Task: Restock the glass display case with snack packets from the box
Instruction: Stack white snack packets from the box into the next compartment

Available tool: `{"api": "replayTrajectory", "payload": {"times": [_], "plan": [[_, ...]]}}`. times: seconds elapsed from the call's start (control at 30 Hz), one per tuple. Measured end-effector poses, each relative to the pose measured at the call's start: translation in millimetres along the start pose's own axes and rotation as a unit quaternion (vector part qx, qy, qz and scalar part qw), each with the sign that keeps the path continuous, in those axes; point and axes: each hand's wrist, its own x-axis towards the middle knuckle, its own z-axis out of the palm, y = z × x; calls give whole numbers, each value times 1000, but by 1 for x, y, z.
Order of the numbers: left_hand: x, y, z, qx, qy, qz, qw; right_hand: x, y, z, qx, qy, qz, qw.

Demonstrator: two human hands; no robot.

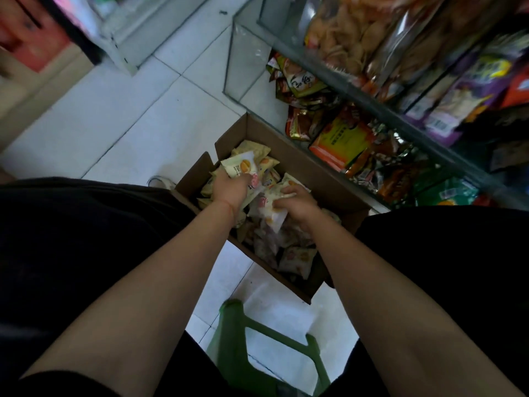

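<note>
Our left hand [229,186] gripping a bunch of pale snack packets [239,167], our right hand [297,204] closed around another packet [272,207], both down inside the open cardboard box [289,156] on the tiled floor [128,116], glass display case [386,110] just beside the box on our right, green stool [237,339] beneath us

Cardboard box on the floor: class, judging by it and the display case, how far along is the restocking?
Done: the glass display case already holds many assorted packets. In hand: the left hand and right hand each grip pale snack packets over the cardboard box. Left: the box still holds plenty of packets, so much remains.
</note>
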Motion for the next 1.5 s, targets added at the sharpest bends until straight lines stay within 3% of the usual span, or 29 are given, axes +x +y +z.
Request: {"api": "replayTrajectory", "payload": {"times": [0.1,0.2,0.27,0.33,0.4,0.47,0.57,0.63,0.7,0.73,0.8,1.0,1.07,1.13,1.2,1.3,1.4,1.5], "plan": [[-28,34,-9,-3,47,49,998,-38,-42,-34,63,32,-62,996],[-60,67,-27,-5,8,63,998,-90,-86,-66,133,-16,-133,982],[-94,96,-34,-68,-103,31,992,-132,-116,-82,118,-94,-182,972],[-140,126,-36,-133,-255,-15,958,-175,-146,-97,77,-142,-232,959],[-182,149,-34,-132,-353,7,926,-217,-175,-110,76,-134,-289,945],[-217,170,-32,-128,-396,53,908,-257,-199,-117,80,-68,-360,927],[-262,198,-20,-158,-369,109,909,-307,-225,-121,32,118,-447,886],[-288,213,-10,-187,-345,154,907,-333,-234,-125,3,266,-496,827],[-309,226,1,-218,-313,213,899,-355,-237,-132,-47,334,-533,776],[-316,232,7,-230,-292,242,896,-367,-237,-138,-74,334,-537,771],[-331,243,18,-234,-271,285,889,-385,-235,-151,-90,290,-526,794],[-372,264,59,-110,-338,328,875,-416,-222,-211,-28,199,-434,878],[-380,274,76,-81,-327,350,874,-413,-221,-233,0,216,-424,880],[-381,283,93,-38,-265,409,872,-404,-226,-252,21,241,-426,872],[-374,292,109,20,-204,484,851,-385,-235,-270,35,278,-419,864],[-341,305,132,178,-127,582,783,-349,-247,-297,-10,375,-364,853],[-313,314,147,363,-53,605,707,-317,-258,-316,-136,478,-262,827],[-299,321,162,438,-50,597,670,-284,-277,-331,-249,537,-213,778]]}}
